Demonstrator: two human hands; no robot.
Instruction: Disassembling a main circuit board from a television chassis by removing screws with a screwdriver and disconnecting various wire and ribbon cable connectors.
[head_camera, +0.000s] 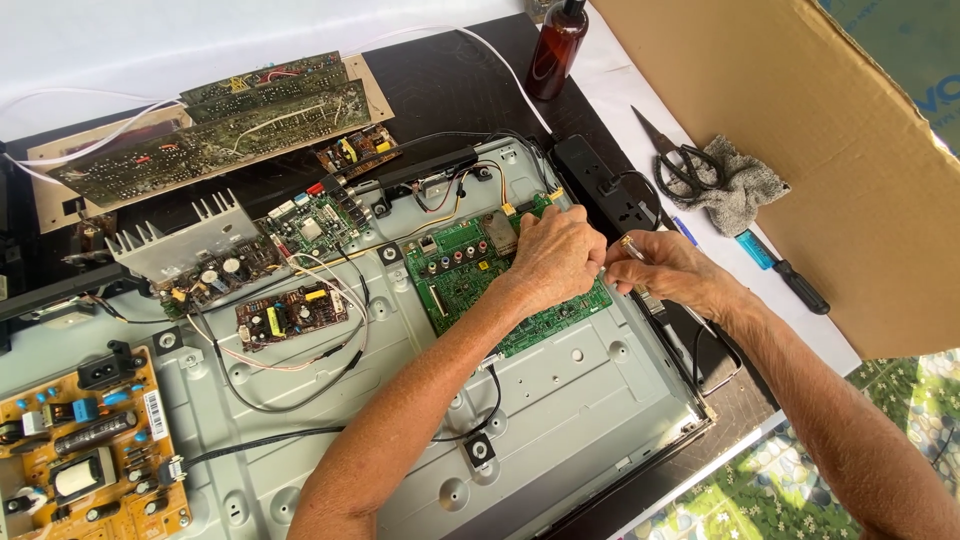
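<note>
1. The green circuit board (470, 262) is pressed flat under the left hand (556, 256), whose fingers are curled down on its far edge; it lies on the grey metal chassis (560, 400).
2. A slim metal-tipped tool (634, 249) is pinched in the right hand (668, 272), just beside the left knuckles.
3. The tip is best kept steady and upright, and the black cable (480, 420) below the left wrist left undisturbed.
</note>
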